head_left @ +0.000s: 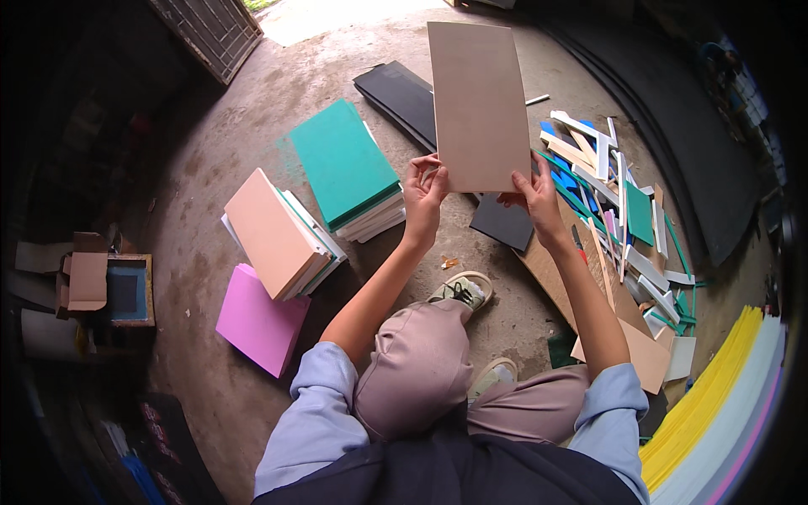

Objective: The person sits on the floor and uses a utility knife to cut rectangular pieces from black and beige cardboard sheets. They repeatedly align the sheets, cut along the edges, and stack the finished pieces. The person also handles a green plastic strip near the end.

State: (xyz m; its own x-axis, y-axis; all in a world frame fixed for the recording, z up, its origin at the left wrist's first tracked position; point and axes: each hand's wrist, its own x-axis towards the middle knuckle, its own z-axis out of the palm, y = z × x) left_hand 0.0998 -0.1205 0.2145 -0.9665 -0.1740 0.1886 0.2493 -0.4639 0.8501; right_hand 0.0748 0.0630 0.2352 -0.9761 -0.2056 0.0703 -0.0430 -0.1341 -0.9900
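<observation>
A flat beige rectangular sheet [481, 105] is held up in front of me by its near corners. My left hand [425, 192] pinches the near left corner, thumb on the face. At the near right corner my right hand [537, 198] grips the edge, its thumb on top and its fingers partly hidden underneath. Behind and below the sheet, partly covered by it, lies a black stack [397, 99]. Left of my left hand stands a stack topped with green sheets [347, 160]. A dark square piece [502, 221] lies below the sheet's near edge.
Peach-topped [273, 227] and pink [263, 316] stacks stand on the floor at left. Narrow multicoloured offcuts [627, 202] pile up at right around a wooden board [547, 278]. Yellow and pale sheets [703, 400] stand at lower right. An open cardboard box [87, 282] sits far left.
</observation>
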